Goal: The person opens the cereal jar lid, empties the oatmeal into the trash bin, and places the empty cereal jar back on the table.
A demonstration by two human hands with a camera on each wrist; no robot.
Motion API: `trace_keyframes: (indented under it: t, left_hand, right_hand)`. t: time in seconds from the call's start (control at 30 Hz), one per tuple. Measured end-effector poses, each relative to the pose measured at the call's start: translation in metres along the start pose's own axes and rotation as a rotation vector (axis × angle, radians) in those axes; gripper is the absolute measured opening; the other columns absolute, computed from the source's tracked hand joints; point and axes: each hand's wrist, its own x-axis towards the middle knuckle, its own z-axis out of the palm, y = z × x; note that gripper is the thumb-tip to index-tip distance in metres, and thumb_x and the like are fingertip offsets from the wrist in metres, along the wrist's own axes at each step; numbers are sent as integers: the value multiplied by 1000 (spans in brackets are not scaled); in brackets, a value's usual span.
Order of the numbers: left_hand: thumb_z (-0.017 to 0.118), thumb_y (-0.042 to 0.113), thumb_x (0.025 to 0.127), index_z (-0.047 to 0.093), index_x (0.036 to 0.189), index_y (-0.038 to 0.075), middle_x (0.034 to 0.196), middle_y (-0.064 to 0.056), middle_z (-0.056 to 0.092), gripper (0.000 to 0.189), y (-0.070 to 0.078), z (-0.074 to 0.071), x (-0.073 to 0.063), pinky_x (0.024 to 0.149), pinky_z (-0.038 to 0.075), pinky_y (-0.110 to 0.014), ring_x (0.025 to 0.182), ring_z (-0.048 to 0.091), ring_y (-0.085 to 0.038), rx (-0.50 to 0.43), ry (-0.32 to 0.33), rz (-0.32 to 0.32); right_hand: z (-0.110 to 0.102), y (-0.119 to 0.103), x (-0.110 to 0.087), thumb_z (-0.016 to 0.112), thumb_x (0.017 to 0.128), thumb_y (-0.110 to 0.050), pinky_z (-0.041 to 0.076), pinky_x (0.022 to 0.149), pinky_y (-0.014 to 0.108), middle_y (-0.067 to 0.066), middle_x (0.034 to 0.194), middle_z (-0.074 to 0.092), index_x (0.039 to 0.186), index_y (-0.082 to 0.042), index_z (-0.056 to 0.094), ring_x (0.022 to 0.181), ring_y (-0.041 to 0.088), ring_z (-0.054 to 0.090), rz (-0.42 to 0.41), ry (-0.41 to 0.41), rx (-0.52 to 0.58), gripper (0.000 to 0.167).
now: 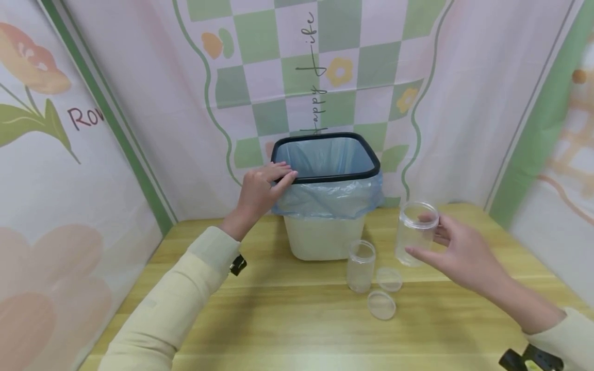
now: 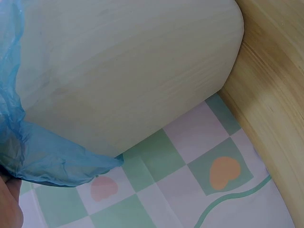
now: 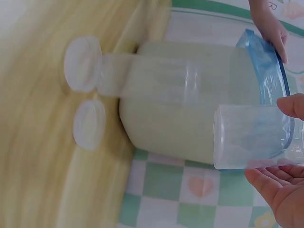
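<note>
In the head view my left hand (image 1: 262, 188) rests on the near left corner of the bin's black rim, its fingers laid over the edge. The white trash bin (image 1: 325, 237) stands upright, lined with a blue plastic bag (image 1: 329, 198) folded over its outside. My right hand (image 1: 464, 252) grips a clear plastic jar (image 1: 410, 239) without a lid, thumb on one side and fingers on the other. The right wrist view shows this jar (image 3: 251, 135) held above the table. A second, narrower open jar (image 1: 360, 268) stands before the bin, beside two clear round lids (image 1: 381, 305).
The wooden table (image 1: 260, 319) carries all of these things. Behind it hangs a green-and-white checked curtain (image 1: 260, 31), close to the bin's back. Printed cloth (image 1: 42, 180) also closes off the left and right sides.
</note>
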Motion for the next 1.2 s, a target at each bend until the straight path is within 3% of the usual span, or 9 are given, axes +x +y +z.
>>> trace_keyframes:
  t: [0.33, 0.57, 0.67, 0.8, 1.03, 1.2]
  left_hand:
    - [73, 17, 88, 77, 95, 2, 93, -10, 74, 17, 1, 1, -1, 89, 53, -37, 96, 69, -23, -8, 1, -7]
    - [74, 16, 88, 77, 95, 1, 92, -11, 74, 17, 1, 2, 0, 90, 53, -38, 96, 70, -23, -3, 16, 8]
    - [73, 16, 88, 77, 94, 1, 91, -11, 74, 17, 1, 1, 0, 89, 53, -38, 96, 70, -23, -2, 19, 12]
    - [73, 16, 88, 77, 94, 1, 91, -12, 74, 17, 1, 0, 0, 89, 54, -39, 96, 70, -24, 1, 24, 13]
    - [73, 16, 88, 77, 95, 1, 92, -12, 73, 17, 3, -1, 0, 88, 54, -39, 97, 69, -25, -1, 20, 4]
    - [73, 15, 88, 77, 94, 1, 92, -12, 73, 16, 3, 0, 0, 88, 54, -39, 96, 69, -25, -2, 20, 7]
  right_hand:
    - [23, -8, -23, 86, 74, -13, 45, 85, 9, 14, 109, 63, 111, 1, 56, 103, 36, 61, 0, -34, 46, 49]
    - [41, -15, -35, 87, 70, -7, 49, 85, 14, 9, 107, 63, 115, 0, 58, 100, 10, 62, -45, -57, 150, 54]
    - [52, -19, -41, 88, 69, -8, 52, 85, 20, 4, 107, 63, 114, -1, 58, 100, 13, 62, -75, -94, 178, 54]
    - [67, -25, -49, 88, 70, -14, 54, 85, 28, -1, 108, 64, 118, -4, 57, 101, 18, 64, -52, -148, 192, 59]
    - [87, -34, -59, 84, 75, -20, 51, 91, 41, -3, 112, 62, 124, -9, 55, 105, 22, 63, -2, -265, 293, 59]
    - [100, -36, -61, 83, 76, -20, 50, 93, 45, 3, 117, 63, 126, -11, 54, 109, 27, 61, 29, -330, 346, 58]
